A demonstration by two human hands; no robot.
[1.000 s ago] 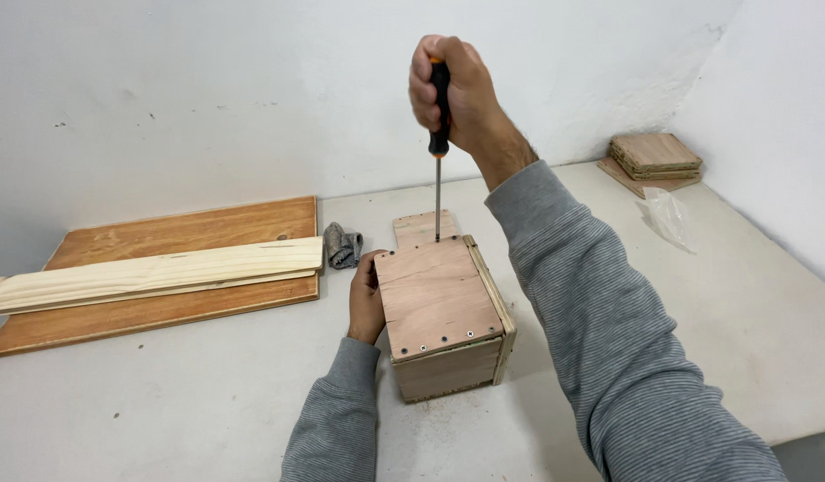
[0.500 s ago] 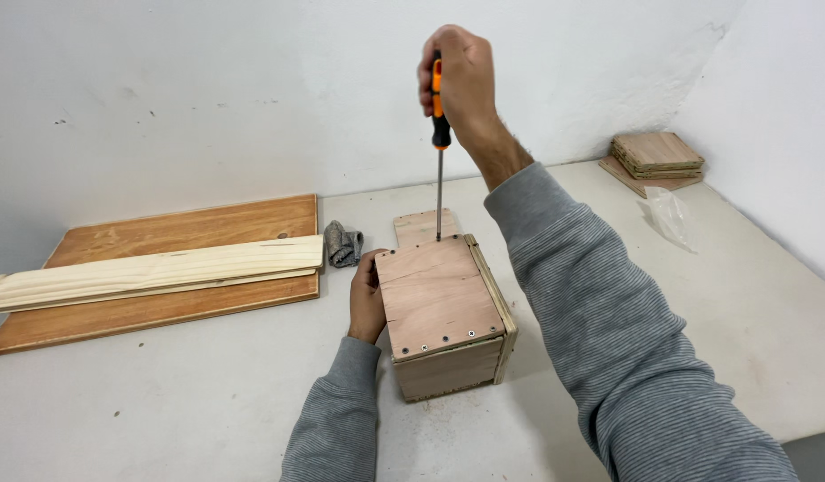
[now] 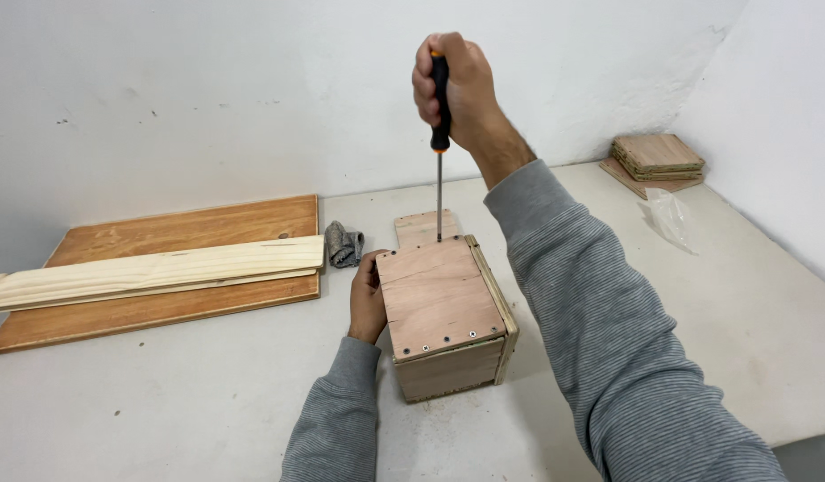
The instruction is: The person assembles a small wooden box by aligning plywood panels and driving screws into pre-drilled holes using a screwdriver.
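A small wooden box (image 3: 448,317) sits in the middle of the white tabletop (image 3: 162,402), right in front of the person. Its flat lid faces up, and little screws show along the near edge.

The right hand (image 3: 452,85) is up high, with its fingers wrapped tight around the black and orange handle of a long screwdriver (image 3: 439,152). The screwdriver stands straight up and down. Its thin metal tip touches the far edge of the lid. Holding it straight like this probably helps the tip stay in place and not slip off. The hand sits on top of the handle, so it can push down hard.

The left hand (image 3: 368,299) rests flat against the left side of the box. Its fingers press on the wood and are not closed around anything. It looks like this hand keeps the box from sliding or turning.

Just behind the box lies a small piece of thin wood (image 3: 421,228), flat on the tabletop. A crumpled grey rag (image 3: 344,244) is near it, to the left. Farther left, a pale plank (image 3: 153,270) lies on top of a wide brown board (image 3: 162,236). In the far right corner there is a stack of wood squares (image 3: 658,158), and a clear plastic bag (image 3: 669,219) lies close by, well away from the work.
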